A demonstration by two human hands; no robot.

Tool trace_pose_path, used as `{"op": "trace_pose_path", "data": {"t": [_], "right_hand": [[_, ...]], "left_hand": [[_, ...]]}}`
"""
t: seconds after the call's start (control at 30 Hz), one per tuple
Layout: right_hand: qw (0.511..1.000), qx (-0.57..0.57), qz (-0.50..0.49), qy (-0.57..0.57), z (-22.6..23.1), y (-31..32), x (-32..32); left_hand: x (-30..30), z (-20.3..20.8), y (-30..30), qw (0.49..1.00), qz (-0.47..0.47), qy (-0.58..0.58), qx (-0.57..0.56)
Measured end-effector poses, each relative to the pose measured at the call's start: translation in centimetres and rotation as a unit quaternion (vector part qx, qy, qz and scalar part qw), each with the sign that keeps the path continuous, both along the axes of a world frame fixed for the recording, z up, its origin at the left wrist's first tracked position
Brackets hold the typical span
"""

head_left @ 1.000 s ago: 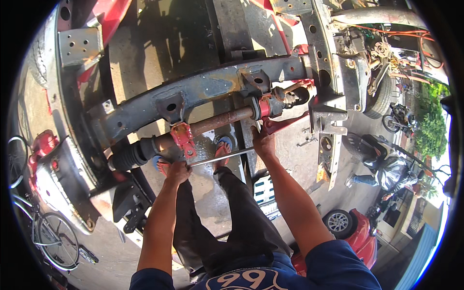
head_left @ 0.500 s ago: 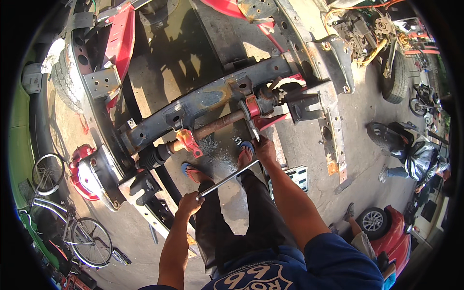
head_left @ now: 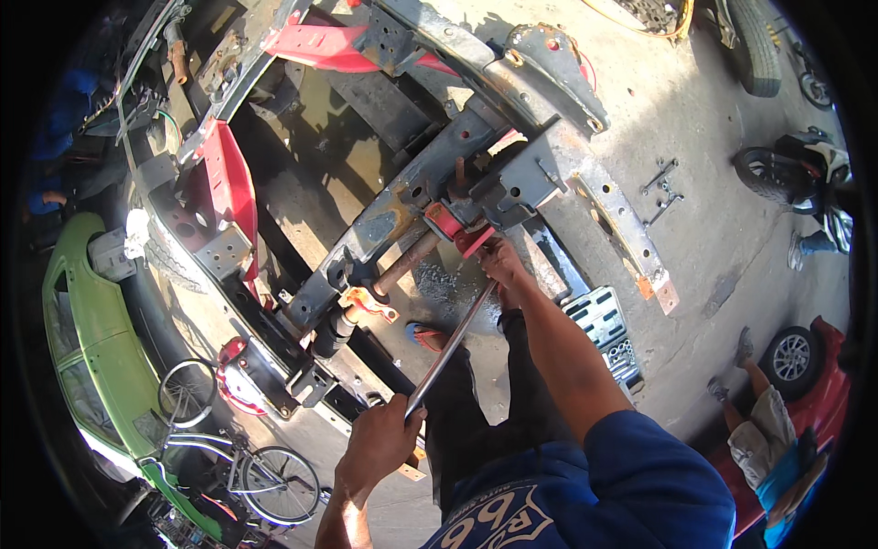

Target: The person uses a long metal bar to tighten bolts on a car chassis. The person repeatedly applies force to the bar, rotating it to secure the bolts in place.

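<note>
A long metal bar (head_left: 455, 346) slants between my two hands. My left hand (head_left: 380, 441) is wrapped round its near end, low in front of my body. Farther up, my right hand (head_left: 501, 262) is closed at the bar's far end, right by a red clamp bracket (head_left: 444, 221); the fingers hide how the bar ends there. That bracket sits round a rusty steering rack tube (head_left: 408, 263). A worn orange-red clamp (head_left: 369, 304) is on the same tube, farther left. Behind the tube runs the dark crossmember (head_left: 361, 233) of a vehicle frame.
Beside my right leg lies an opened socket case (head_left: 596, 316). Several wrenches (head_left: 662, 190) rest on the floor at right. A bicycle (head_left: 277, 483) and green car (head_left: 105, 343) stand at left; a motorcycle (head_left: 782, 178), a red car (head_left: 828, 384) and a person (head_left: 764, 444) are at right.
The view has swung round, so the frame sits at a steeper slant. My left hand has come nearer my body and the bar is steeper; my right hand is closer to the red bracket.
</note>
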State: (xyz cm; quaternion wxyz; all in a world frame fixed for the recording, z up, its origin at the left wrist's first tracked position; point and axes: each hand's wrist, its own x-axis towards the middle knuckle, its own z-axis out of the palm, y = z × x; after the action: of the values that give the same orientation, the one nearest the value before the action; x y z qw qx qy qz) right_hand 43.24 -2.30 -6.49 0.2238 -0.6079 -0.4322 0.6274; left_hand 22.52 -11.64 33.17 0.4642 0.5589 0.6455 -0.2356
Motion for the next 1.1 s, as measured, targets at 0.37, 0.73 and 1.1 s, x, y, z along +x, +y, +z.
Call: {"op": "trace_pose_path", "data": {"t": [0.37,0.73,1.1], "right_hand": [[0.994,0.043,-0.059,-0.076,-5.5,-1.5,-1.6],[0.987,0.114,-0.023,-0.113,-2.3,-1.2,-0.9],[0.906,0.160,0.173,-0.352,1.5,0.7,-2.3]], "left_hand": [[-5.2,-9.2,-3.8,0.994,-0.039,0.086,0.047],[-12.1,-20.8,-6.6,0.999,-0.004,0.025,0.026],[-14.4,-27.5,-8.4,1.000,-0.001,-0.018,-0.006]]}}
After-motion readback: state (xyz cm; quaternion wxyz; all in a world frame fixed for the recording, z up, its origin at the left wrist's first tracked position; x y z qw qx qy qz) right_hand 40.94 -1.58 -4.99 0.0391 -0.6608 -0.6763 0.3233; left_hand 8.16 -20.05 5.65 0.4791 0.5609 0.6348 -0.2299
